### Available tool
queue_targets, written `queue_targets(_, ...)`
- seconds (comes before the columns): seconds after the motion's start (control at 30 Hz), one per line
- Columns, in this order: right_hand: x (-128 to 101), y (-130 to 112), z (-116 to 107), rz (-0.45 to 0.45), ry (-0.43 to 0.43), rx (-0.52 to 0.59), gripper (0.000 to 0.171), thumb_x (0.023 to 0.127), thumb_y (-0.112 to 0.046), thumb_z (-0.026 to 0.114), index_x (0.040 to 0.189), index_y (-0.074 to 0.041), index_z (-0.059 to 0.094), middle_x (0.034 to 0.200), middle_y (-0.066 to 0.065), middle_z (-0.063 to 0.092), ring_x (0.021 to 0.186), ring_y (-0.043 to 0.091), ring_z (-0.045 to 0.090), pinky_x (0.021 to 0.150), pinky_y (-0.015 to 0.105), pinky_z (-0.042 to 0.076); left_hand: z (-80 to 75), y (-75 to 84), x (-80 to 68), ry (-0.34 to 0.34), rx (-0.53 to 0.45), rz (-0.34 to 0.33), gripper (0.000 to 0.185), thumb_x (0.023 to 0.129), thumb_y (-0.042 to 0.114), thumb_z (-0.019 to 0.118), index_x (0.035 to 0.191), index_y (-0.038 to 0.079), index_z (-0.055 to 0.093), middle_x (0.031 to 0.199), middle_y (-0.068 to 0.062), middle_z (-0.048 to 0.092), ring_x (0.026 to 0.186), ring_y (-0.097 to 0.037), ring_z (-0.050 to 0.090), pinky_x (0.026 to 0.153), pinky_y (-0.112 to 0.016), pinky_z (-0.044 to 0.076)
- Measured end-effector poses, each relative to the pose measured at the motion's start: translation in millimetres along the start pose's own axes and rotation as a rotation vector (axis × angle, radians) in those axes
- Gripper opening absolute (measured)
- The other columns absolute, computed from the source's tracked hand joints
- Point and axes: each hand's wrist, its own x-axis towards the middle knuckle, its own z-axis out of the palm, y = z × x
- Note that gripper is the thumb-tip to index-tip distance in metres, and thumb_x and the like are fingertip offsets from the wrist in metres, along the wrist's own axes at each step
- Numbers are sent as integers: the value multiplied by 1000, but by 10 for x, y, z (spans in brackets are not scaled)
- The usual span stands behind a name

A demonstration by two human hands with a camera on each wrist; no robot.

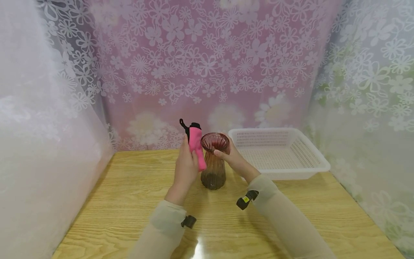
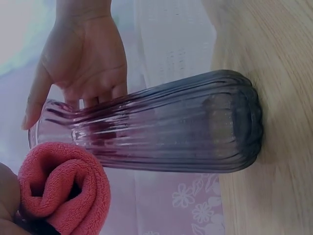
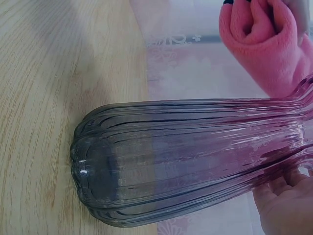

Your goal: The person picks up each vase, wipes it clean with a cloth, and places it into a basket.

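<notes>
A ribbed glass vase (image 1: 213,171), pinkish at the flared rim and smoky grey below, stands upright with its base right at the wooden tabletop. My right hand (image 1: 237,162) holds it around the neck, thumb near the rim on the close side; the fingers behind show through the glass in the left wrist view. Just left of the vase, my left hand (image 1: 185,167) grips a rolled pink towel (image 1: 195,140) with black trim and a black loop. The towel's fluffy coiled end (image 2: 63,186) overlaps the vase neck in the left wrist view.
A white perforated plastic basket (image 1: 318,163) sits behind and to the right of the vase, next to the right forearm. Flower-patterned curtains (image 1: 207,64) close off the back and both sides of the wooden table (image 1: 129,201).
</notes>
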Motion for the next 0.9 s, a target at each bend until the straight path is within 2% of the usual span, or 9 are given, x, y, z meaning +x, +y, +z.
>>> queue_targets(0.03, 1, 1, 2, -4, 1, 1, 87, 95, -37, 69, 159, -17, 12, 149, 19, 40, 141, 32, 37, 112, 52, 33, 16, 8, -4, 3, -4, 4, 62, 105, 10, 44, 160, 2, 16, 158, -21, 32, 128, -41, 52, 104, -50, 45)
queue_targets(0.17, 1, 12, 2, -9, -1, -8, 86, 95, -39, 69, 158, -18, 14, 149, 18, 41, 142, 31, 36, 113, 53, 31, 81, 29, -28, 7, -11, 20, 64, 106, 14, 46, 160, 1, 14, 160, -20, 30, 132, -38, 48, 108, -49, 42)
queue_targets(0.23, 4, 15, 0, -11, -2, -13, 85, 94, -41, 69, 157, -20, 16, 149, 17, 41, 141, 30, 37, 113, 53, 31, 108, 39, -36, 5, -11, 30, 65, 106, 16, 47, 160, 1, 13, 161, -19, 28, 138, -36, 42, 110, -48, 39)
queue_targets(0.43, 18, 26, -5, -27, 3, -13, 87, 93, -44, 70, 157, -21, 17, 148, 17, 43, 140, 29, 39, 113, 51, 31, 178, 63, -50, -10, 27, 35, 70, 106, 19, 47, 160, 3, 6, 164, -18, 21, 140, -35, 40, 110, -47, 39)
queue_targets(0.7, 15, 12, 3, -24, -2, -6, 96, 88, -52, 73, 157, -18, 16, 149, 20, 40, 141, 33, 37, 113, 53, 31, 243, 88, -80, -5, 72, 20, 71, 107, 19, 45, 161, 5, -1, 166, -19, 6, 147, -35, 28, 112, -48, 36)
queue_targets(0.9, 3, -12, -1, -10, -4, 12, 92, 92, -42, 71, 159, -18, 12, 151, 20, 37, 142, 33, 35, 114, 52, 29, 273, 90, -81, -6, 99, 51, 71, 107, 16, 44, 160, 4, -1, 166, -20, 5, 147, -37, 26, 112, -50, 34)
